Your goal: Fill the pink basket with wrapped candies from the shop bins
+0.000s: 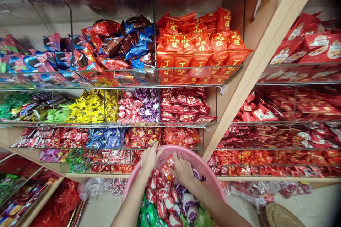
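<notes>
A pink plastic basket (210, 173) holds red-and-white, purple-and-white, green and light green wrapped candies (163, 193). My left hand (149, 158) is at the basket's far rim on the left, its fingers bent at the edge beside the shelf. Inside the basket, my right hand (182, 168) has its fingers bent round an orange-red candy packet (167, 168). Just beyond the rim, red and orange packets (181, 136) lie in a shelf compartment.
Glass-fronted shelves (117, 124) of wrapped sweets stand ahead. A slanting wooden post (255, 74) divides them from more shelves at right. Plastic bags (93, 188) lie on the floor at left, and a woven basket (279, 214) stands at lower right.
</notes>
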Motion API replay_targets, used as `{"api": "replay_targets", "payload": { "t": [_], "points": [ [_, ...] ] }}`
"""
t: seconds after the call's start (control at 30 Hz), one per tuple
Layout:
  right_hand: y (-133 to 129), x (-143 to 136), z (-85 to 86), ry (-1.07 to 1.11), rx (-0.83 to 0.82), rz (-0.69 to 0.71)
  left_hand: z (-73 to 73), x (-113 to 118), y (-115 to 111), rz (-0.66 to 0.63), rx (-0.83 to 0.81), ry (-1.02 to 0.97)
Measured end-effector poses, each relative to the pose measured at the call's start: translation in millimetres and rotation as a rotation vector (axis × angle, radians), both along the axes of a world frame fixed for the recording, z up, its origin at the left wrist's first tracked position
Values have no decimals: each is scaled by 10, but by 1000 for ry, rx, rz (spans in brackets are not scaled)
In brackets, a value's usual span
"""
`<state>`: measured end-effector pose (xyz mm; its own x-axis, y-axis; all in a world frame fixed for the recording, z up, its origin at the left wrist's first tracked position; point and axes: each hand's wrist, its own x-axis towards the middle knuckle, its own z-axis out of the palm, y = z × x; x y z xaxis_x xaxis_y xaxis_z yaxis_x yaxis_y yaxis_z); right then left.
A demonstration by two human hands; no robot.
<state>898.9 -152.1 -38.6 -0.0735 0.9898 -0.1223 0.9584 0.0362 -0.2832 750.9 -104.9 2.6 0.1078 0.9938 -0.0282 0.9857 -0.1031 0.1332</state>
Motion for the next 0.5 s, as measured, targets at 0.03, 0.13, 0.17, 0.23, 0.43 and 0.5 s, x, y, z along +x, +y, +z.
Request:
{"api": "replay_targets", "payload": {
  "t": [0.03, 0.13, 0.17, 0.23, 0.43, 0.5],
  "points": [
    [-2, -6, 35, 12, 1, 8, -3, 1, -1, -3, -1, -1],
    [-18, -24, 82, 97, -17, 86, -21, 1, 3, -12, 10, 0],
    [-25, -25, 78, 119, -37, 124, -27, 0, 5, -11, 16, 2],
    [-33, -16, 48, 147, -69, 192, -38, -1, 9, -8, 22, 4],
    [11, 73, 71, 312, 36, 217, -50, -14, 8, -1, 13, -6],
    [64, 136, 176, 430, 134, 188, -59, -21, 9, 4, 12, -24]
  ]
}}
